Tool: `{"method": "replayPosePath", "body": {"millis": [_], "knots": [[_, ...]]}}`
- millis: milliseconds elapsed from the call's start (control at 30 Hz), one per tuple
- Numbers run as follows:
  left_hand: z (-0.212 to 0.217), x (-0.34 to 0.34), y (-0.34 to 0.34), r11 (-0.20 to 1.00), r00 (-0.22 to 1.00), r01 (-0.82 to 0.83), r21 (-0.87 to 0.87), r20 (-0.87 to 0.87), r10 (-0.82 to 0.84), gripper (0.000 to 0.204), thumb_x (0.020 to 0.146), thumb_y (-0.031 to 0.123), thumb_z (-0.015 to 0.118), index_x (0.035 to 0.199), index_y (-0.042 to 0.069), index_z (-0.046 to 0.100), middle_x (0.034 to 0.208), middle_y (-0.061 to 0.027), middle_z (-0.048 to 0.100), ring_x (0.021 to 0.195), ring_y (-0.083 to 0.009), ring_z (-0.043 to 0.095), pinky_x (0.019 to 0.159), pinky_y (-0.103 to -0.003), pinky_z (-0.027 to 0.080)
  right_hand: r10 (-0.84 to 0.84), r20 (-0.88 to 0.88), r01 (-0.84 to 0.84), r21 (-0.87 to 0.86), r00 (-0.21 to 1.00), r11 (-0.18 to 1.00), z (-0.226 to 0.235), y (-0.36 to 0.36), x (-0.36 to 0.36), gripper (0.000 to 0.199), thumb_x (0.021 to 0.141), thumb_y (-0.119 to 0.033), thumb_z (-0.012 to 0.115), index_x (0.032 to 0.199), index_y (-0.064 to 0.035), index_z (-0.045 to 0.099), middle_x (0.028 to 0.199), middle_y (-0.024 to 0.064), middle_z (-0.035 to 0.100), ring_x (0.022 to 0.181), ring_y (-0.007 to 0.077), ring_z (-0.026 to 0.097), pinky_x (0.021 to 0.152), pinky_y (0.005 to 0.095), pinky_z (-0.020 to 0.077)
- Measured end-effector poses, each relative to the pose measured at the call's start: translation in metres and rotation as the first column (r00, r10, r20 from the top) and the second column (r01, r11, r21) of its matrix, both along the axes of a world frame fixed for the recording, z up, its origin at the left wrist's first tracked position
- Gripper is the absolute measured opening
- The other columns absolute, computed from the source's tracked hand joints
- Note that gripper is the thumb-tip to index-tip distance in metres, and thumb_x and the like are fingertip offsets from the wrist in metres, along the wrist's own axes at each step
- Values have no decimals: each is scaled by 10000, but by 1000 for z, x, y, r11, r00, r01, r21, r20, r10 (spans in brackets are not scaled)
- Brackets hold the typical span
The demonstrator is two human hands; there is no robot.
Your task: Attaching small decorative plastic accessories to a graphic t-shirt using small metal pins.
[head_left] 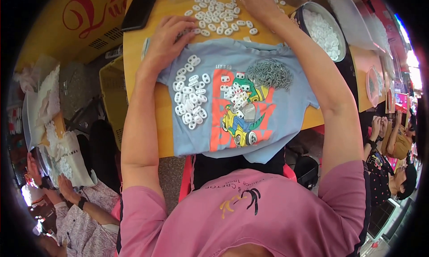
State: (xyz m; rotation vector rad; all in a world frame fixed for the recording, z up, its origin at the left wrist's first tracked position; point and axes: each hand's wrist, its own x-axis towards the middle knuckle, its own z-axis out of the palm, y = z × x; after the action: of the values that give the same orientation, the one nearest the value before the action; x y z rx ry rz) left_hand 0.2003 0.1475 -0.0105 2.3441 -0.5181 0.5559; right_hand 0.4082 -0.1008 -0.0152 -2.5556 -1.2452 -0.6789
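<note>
A light blue child's shirt (277, 105) with a bright cartoon print lies flat on the wooden table (143, 109). On it sit a cluster of small white plastic rings (190, 92), a few more on the print (237, 96), and a heap of small grey metal pieces (269, 73). My left hand (169, 38) rests fingers spread at the shirt's far left corner, touching loose white rings there. My right hand (255, 4) reaches into the larger scatter of white rings (217, 16) beyond the shirt; its fingers are partly out of view.
A round bowl (325, 31) of white pieces stands at the right. A black phone (139, 8) lies at the far left corner. Clear plastic trays (357, 16) sit further right. Other people work at the lower left (76, 212) and right (393, 145). A yellow crate (111, 87) stands left of the table.
</note>
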Motion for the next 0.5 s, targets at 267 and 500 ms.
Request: {"method": "replayPosePath", "body": {"millis": [267, 500], "knots": [[4, -7, -2, 1000, 1000, -2, 1, -8, 2, 194, 881, 99, 685, 1065, 39, 698, 1193, -90, 677, 1126, -323, 562, 962, -402, 469, 55, -61, -58, -57, 997, 997, 10, -10, -10, 201, 922, -179, 595, 1062, -84, 703, 985, 187, 648, 934, 394, 652, 813, 472, 532], [3, -7, -4, 1000, 1000, -8, -13, -1, 8, 201, 873, 83, 692, 1070, 46, 694, 1187, -88, 680, 1124, -328, 564, 952, -404, 479, 93, -458, -28, 147, 884, 989, 61, -29, -55, 187, 901, -123, 605, 1022, -39, 721, 886, 118, 690, 815, 230, 654, 752, 357, 519]]}}
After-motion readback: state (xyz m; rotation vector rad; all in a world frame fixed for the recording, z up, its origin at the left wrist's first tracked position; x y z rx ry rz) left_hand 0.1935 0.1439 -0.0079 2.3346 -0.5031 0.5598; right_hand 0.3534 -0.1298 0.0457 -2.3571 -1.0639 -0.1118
